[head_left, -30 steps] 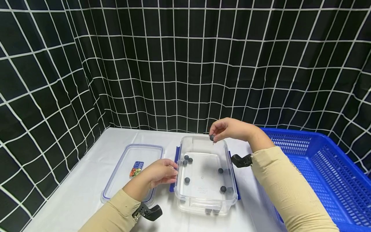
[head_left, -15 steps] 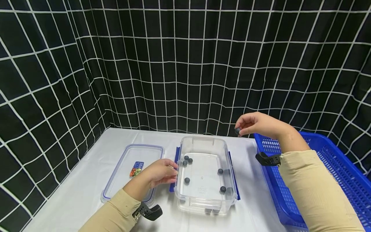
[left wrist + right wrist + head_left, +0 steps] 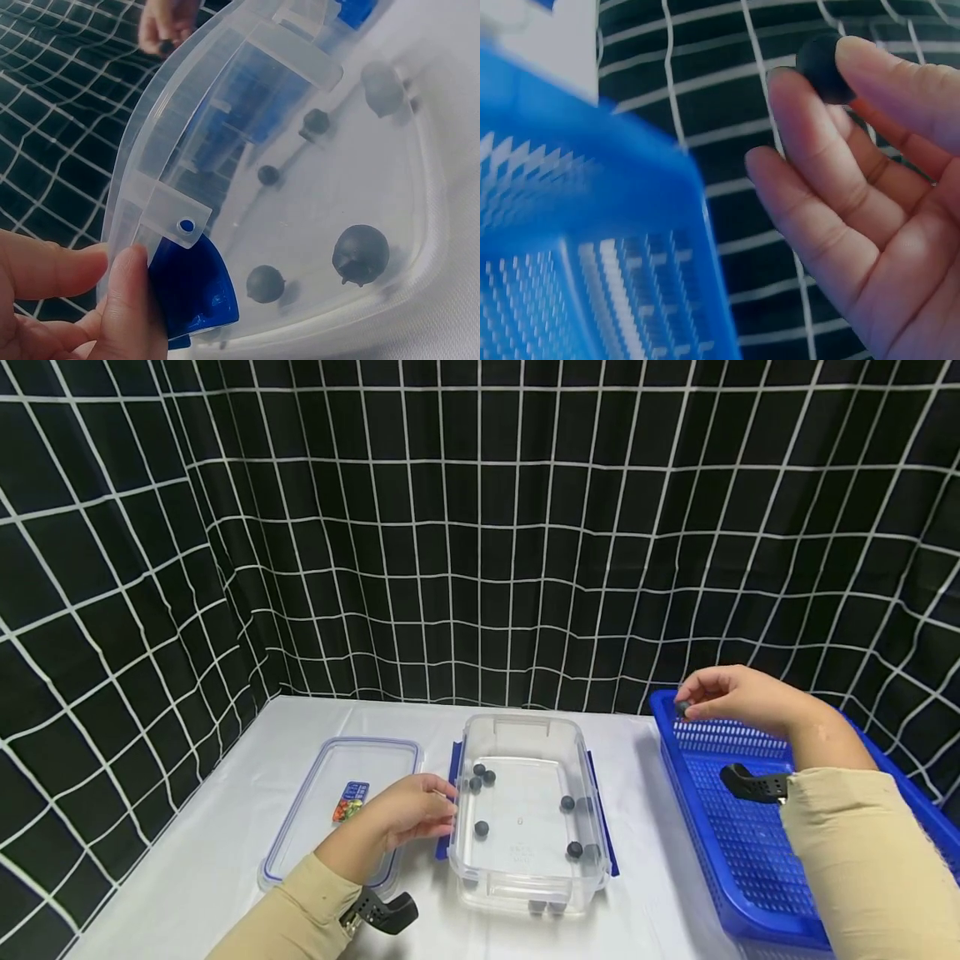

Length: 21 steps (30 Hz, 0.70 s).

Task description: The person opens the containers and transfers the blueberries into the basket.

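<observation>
Your right hand (image 3: 738, 697) has carried the small dark ball (image 3: 682, 708) away from above the clear plastic container (image 3: 525, 817): 1 second ago it was over the far rim of that container, and now it is above the near-left corner of the blue basket (image 3: 757, 852). To me this means the ball is being moved out of the container and is close to the place of release, but it is not let go yet.

The right hand is raised, palm turned down and toward you, and it pinches the ball (image 3: 823, 66) between the thumb and the fingertips (image 3: 795, 97); the other fingers are loosely bent.

Your left hand (image 3: 411, 808) has not moved. It rests on the bench (image 3: 225, 852) and grips the container's left side at the blue latch (image 3: 191, 289), thumb and finger curled on the rim. About 7 dark balls remain inside the container, well apart from your right hand. The lid (image 3: 337, 802) lies flat just left of your left hand.
</observation>
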### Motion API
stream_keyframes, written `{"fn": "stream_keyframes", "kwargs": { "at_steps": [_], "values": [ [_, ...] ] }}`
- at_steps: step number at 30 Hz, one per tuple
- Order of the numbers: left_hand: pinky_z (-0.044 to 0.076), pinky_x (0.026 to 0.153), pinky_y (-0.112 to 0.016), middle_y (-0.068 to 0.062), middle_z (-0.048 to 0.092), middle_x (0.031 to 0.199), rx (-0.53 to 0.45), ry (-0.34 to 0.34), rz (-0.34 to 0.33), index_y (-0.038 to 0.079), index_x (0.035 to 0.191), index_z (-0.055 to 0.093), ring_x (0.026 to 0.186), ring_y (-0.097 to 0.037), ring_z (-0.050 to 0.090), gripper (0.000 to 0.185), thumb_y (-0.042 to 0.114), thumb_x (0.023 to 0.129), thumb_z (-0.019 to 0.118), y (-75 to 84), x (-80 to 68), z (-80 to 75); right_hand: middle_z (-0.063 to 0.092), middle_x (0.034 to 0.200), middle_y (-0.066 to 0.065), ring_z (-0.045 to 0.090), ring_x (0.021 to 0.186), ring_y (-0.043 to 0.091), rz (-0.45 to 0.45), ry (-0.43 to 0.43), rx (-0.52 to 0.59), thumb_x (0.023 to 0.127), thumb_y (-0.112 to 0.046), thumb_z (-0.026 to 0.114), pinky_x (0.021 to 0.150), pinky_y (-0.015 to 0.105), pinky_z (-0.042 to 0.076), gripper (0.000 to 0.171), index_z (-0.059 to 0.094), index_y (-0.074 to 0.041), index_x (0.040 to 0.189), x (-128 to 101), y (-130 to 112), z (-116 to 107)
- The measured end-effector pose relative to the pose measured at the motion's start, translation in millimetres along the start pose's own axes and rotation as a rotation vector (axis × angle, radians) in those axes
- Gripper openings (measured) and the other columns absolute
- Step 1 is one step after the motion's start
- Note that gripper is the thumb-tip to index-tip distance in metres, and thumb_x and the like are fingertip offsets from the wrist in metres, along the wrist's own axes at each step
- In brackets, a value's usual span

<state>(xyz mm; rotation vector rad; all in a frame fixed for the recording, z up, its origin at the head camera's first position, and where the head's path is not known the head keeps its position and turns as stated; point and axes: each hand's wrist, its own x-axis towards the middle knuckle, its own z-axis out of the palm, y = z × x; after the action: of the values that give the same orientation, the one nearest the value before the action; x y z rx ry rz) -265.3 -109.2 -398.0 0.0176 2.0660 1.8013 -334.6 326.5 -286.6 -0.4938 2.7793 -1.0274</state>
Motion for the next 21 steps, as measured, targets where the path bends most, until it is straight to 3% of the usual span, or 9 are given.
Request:
{"fn": "stream_keyframes", "kwargs": {
  "at_steps": [9,21],
  "values": [
    [0.058,0.07,-0.027,-0.011,0.057,0.085,-0.009,-0.005,0.01,-0.005,0.108,0.052,0.072,-0.016,0.059,0.026,-0.001,0.083,0.056,0.1,-1.6,-1.4,0.057,0.101,0.02,0.062,0.089,0.021,0.093,-0.01,0.178,0.083,-0.017,0.066,0.081,0.038,0.056,0.038,0.052,0.006,0.11,-17,55,-17],
    [0.058,0.07,-0.026,-0.01,0.057,0.082,-0.008,-0.015,0.025,-0.005,0.108,0.051,0.071,-0.015,0.058,0.027,-0.002,0.083,0.057,1.5,-4.6,1.6,0.06,0.096,0.011,0.062,0.088,0.021,0.208,-0.045,0.3,0.086,-0.013,0.062,0.08,0.036,0.056,0.033,0.052,0.009,0.108,-41,95,-23]
  ]
}}
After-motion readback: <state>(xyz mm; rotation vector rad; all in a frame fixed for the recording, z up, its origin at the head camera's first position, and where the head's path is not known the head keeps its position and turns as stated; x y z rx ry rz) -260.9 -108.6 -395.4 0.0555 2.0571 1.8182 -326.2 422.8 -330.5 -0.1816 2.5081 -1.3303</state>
